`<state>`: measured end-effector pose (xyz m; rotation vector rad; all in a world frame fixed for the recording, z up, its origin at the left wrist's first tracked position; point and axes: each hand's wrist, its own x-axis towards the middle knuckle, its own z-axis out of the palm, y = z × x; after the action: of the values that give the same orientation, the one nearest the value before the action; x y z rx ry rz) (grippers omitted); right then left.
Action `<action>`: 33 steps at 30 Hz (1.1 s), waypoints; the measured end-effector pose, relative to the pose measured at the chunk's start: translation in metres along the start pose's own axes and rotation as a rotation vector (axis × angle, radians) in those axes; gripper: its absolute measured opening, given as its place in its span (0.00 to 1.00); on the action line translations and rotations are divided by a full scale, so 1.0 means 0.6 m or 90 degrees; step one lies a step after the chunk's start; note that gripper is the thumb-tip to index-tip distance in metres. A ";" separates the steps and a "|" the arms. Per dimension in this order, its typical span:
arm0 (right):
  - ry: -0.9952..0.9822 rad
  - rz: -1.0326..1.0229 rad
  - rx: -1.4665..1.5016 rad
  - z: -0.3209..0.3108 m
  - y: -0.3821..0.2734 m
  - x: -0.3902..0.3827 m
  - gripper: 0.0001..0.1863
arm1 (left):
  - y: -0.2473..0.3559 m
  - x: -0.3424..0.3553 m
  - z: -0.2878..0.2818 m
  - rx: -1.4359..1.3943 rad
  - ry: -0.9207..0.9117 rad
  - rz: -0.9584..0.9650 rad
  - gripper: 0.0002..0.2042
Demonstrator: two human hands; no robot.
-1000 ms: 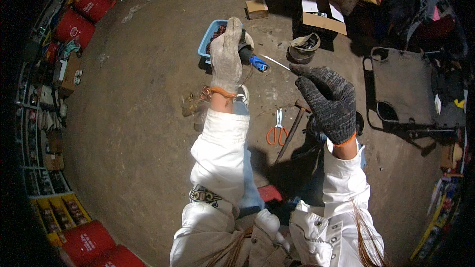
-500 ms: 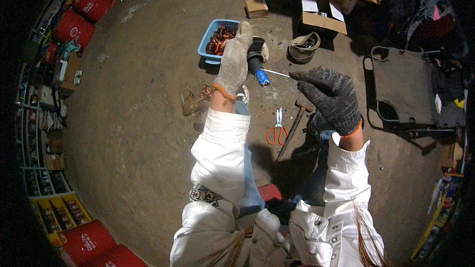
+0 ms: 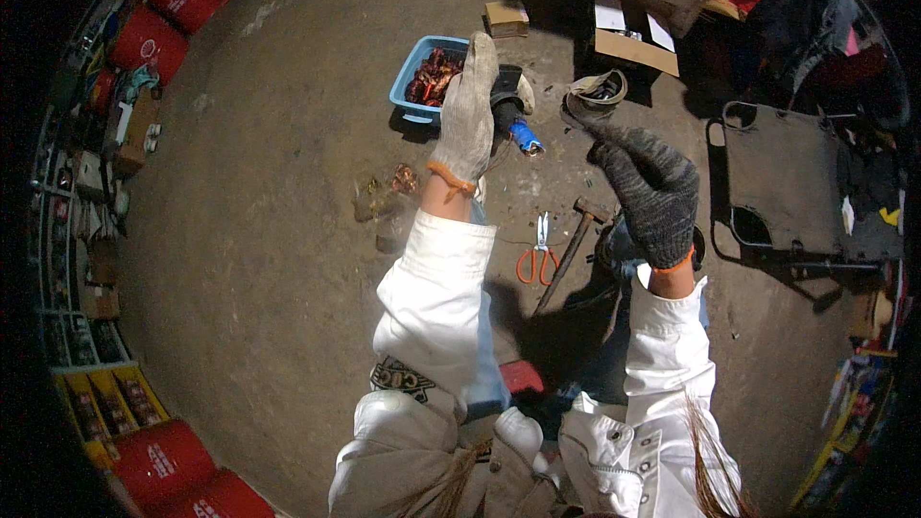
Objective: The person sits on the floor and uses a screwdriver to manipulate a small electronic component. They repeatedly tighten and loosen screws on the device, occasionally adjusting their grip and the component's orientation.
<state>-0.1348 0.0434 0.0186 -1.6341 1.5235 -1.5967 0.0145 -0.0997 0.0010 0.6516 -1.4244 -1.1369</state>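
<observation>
Seen from the head camera, the left hand (image 3: 467, 110), in a pale work glove, is gripping a dark tool with a blue handle (image 3: 511, 120), holding it raised above the floor (image 3: 269, 259) just in front of the blue tub (image 3: 408, 86) of reddish-brown scrap pieces. The fingers are closing round the tool's body, and the blue end is pointing down and to the right. The right hand (image 3: 652, 187), in a dark knitted glove, is hovering apart from the tool with its fingers loosely curled; whether it is pinching a thin wire I cannot tell, as anything that fine is lost against the floor.

Below the hands, orange-handled scissors (image 3: 535, 254) and a hammer (image 3: 573, 245) are lying on the floor side by side, with a coil of strap (image 3: 595, 91) beyond them and a cardboard box (image 3: 628, 34) further back.

To handle this well, I judge the left hand should be keeping the tool steady and level while the right is coming in squarely to the blue end, working over the tub so that anything dropping lands inside it.
</observation>
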 end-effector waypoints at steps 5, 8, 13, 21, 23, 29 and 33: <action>0.056 0.011 -0.133 0.021 0.001 0.005 0.10 | -0.033 0.009 -0.004 -0.034 0.013 -0.126 0.30; 0.127 0.075 -0.033 0.026 -0.003 0.006 0.12 | -0.039 0.012 -0.005 0.047 0.035 -0.130 0.30; 0.119 0.123 0.075 0.040 0.003 0.009 0.23 | -0.005 -0.002 0.022 -0.056 0.089 -0.323 0.30; 0.115 0.030 -0.238 0.057 0.036 0.011 0.27 | -0.054 -0.010 -0.006 0.472 -0.277 0.016 0.32; 0.079 0.048 -0.198 0.051 0.030 0.011 0.18 | -0.066 -0.005 -0.013 0.550 -0.279 0.156 0.37; -0.027 0.268 0.029 0.027 0.018 0.012 0.11 | 0.006 -0.003 0.000 0.090 -0.181 -0.355 0.19; -0.053 0.140 0.091 0.022 0.036 0.001 0.12 | 0.040 -0.011 0.023 -0.106 -0.191 -0.107 0.23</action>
<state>-0.1324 0.0306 -0.0029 -1.3866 1.4549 -1.4662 0.0077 -0.0808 0.0215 0.5044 -1.5246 -1.5187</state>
